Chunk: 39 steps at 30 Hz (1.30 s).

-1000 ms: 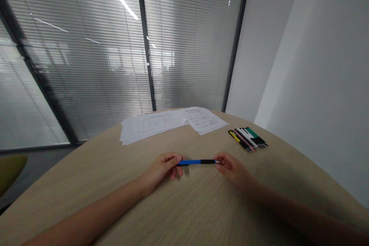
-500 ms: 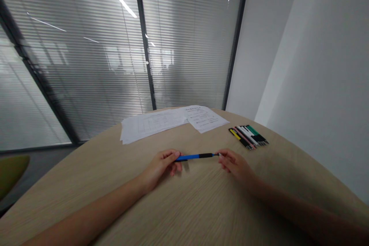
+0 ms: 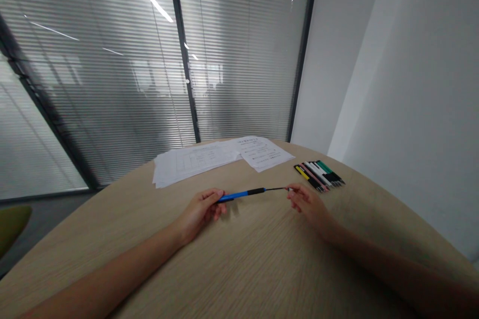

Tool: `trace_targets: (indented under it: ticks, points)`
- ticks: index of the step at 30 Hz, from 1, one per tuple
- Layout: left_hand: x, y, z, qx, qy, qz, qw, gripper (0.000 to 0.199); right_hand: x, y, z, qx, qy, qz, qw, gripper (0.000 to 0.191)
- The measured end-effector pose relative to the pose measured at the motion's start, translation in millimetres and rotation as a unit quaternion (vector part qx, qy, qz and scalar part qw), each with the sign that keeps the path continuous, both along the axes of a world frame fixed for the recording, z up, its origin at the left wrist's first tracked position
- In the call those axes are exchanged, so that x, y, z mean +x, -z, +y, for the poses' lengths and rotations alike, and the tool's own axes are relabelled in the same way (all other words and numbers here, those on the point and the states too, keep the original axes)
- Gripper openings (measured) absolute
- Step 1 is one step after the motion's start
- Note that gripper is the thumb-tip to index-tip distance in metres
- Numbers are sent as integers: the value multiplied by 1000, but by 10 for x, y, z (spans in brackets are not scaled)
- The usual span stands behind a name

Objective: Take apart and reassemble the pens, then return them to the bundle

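Observation:
My left hand is closed around the rear end of a blue pen with a black grip, held above the table and pointing right. From the front of its barrel a thin dark refill sticks out, still partly inside. The far end of that refill is pinched between the thumb and fingers of my right hand. Whether the pen's tip cone is also in those fingertips, I cannot tell. Beyond my right hand several pens with yellow, pink, white and green barrels lie side by side.
Printed sheets of paper overlap at the far side of the wooden table. Behind the table stands a glass partition with blinds, with a white wall on the right. A green chair back shows at the left.
My hands have moved apart, the left one going left with the pen barrel. A length of thin refill now shows between barrel and right fingertips. The view has shifted slightly.

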<state>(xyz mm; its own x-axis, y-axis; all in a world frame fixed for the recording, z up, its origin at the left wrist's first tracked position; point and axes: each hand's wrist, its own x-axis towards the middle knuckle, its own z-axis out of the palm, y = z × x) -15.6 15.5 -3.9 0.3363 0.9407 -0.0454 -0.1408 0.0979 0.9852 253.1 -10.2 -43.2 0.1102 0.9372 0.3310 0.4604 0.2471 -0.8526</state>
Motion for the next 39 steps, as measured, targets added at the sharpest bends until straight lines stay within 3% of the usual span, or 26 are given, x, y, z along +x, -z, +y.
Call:
trace_targets:
  ticks: [4, 6, 7, 9, 11, 13, 15, 19, 28, 34, 39]
  points:
    - [-26, -35, 34, -11, -23, -23, 999, 14, 76, -14, 25, 43, 14, -141, 989, 19]
    - [-36, -53, 50, -15, -30, -27, 999, 13, 115, -53, 15, 77, -13, -242, 967, 15]
    - [-42, -59, 57, -16, -32, -26, 999, 12, 132, -81, 5, 97, -35, -311, 945, 13]
    - [-54, -66, 70, -15, -33, -17, 999, 12, 160, -141, -21, 136, -75, -465, 872, 14]
    - [-65, -66, 79, -12, -29, -2, 1000, 12, 177, -194, -45, 153, -95, -557, 811, 14]
    - [-72, -64, 83, -9, -21, 12, 1000, 13, 185, -227, -61, 154, -103, -591, 785, 15]
    - [-73, -65, 82, -4, -16, 22, 1000, 14, 184, -235, -68, 147, -110, -600, 778, 16]
    - [-65, -69, 78, 0, -14, 28, 1000, 15, 171, -216, -68, 138, -115, -586, 790, 24]
    - [-80, -38, 111, 6, -4, 26, 1000, 14, 192, -101, -13, 135, -106, -485, 858, 36]
    - [-80, -33, 106, 5, 3, 31, 1000, 15, 171, -58, -3, 172, -60, -336, 924, 31]
    - [-89, -20, 110, 9, 23, 35, 999, 20, 40, -73, -87, 157, -110, -254, 948, 29]
